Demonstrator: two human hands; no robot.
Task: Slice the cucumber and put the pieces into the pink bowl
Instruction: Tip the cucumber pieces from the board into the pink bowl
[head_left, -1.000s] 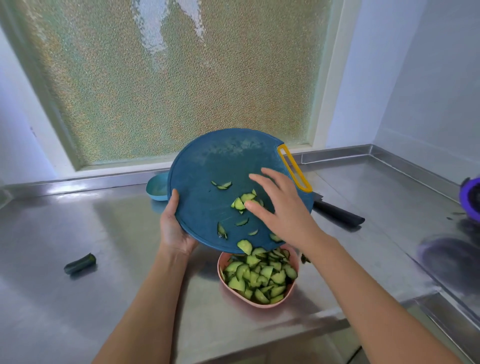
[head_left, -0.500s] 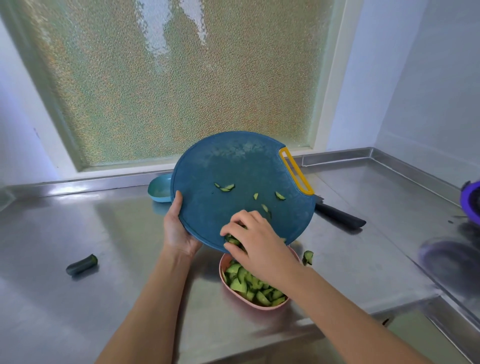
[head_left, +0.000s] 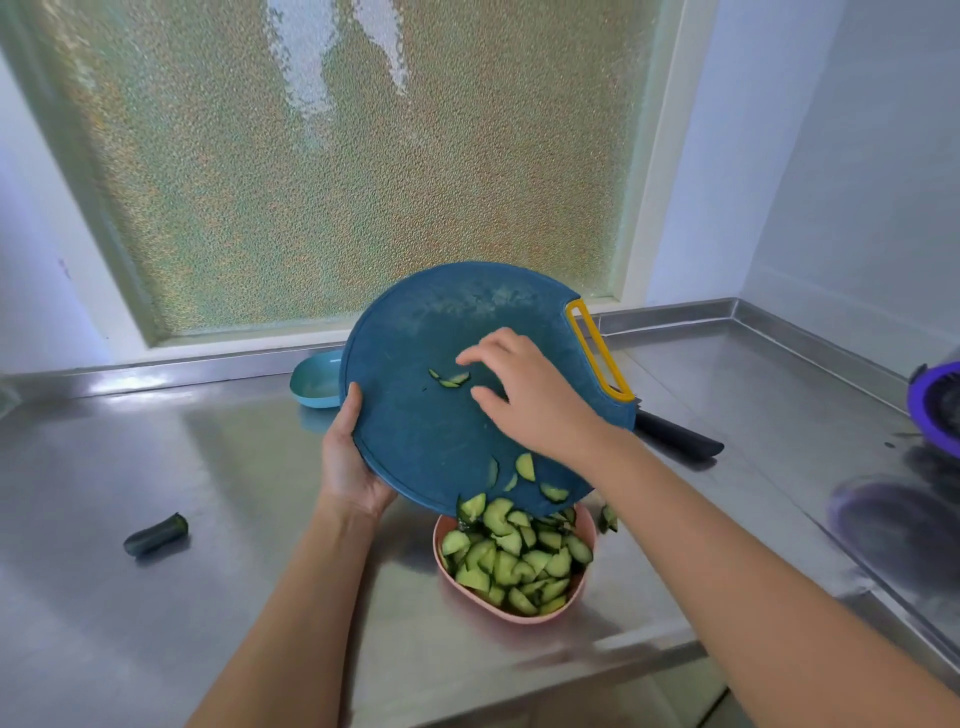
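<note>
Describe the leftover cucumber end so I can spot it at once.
Start at the steel counter, left of the pink bowl. The cucumber end lies alone there: one dark, uncut stub, unlike the pale slices in the bowl.

Above the fingers (head_left: 483, 354) of the right hand (head_left: 524, 400) stands a frosted window (head_left: 337, 156) in a pale frame, daylight glowing through its pebbled glass — greenish-gold, with white streaks near the top. Pale bluish walls (head_left: 857, 156) flank it and meet in a corner to the fingers' right. Below the fingers spreads a stainless steel counter (head_left: 156, 623) with a raised back lip — it mirrors the light
</note>
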